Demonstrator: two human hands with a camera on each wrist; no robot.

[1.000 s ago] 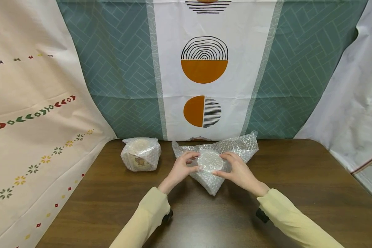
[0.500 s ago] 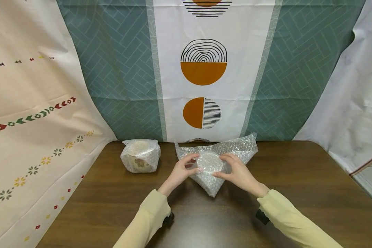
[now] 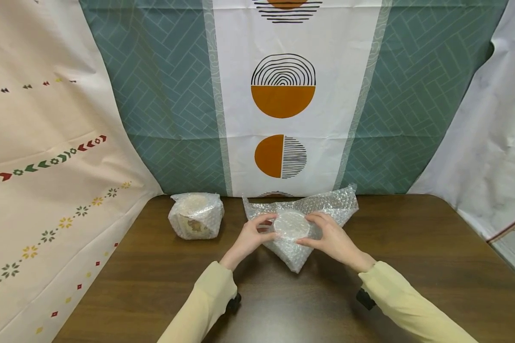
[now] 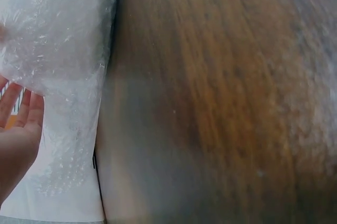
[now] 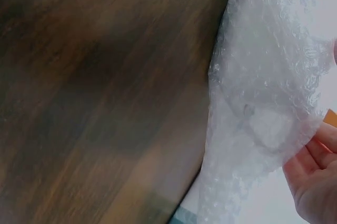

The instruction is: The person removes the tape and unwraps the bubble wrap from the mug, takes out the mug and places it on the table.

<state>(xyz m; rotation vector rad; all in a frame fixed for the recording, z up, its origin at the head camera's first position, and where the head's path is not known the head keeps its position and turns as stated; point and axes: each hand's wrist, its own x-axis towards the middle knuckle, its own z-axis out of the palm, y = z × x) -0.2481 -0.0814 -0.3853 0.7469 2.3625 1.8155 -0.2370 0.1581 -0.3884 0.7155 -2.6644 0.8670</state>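
A round-topped object in bubble wrap (image 3: 291,225) stands near the table's back edge, its kind blurred by the plastic. My left hand (image 3: 248,240) holds its left side with curled fingers and thumb. From the right, my right hand (image 3: 332,240) grips it the same way. Loose bubble wrap (image 3: 326,202) spreads out behind it, and a pointed corner hangs toward me. In the left wrist view, the wrap (image 4: 58,34) crosses in front of the fingers (image 4: 32,109). A faint curved outline shows through the wrap (image 5: 274,124) in the right wrist view.
Another bubble-wrapped item (image 3: 196,216), with a brownish print showing through, stands at the back left of the brown wooden table (image 3: 133,286). A patterned cloth (image 3: 176,95) hangs right behind the table's back edge. More cloth hangs on both sides.
The wrap's left corner has drawn slightly to the right, and the head view has tilted a little upward. Both hands stay around the wrapped object.
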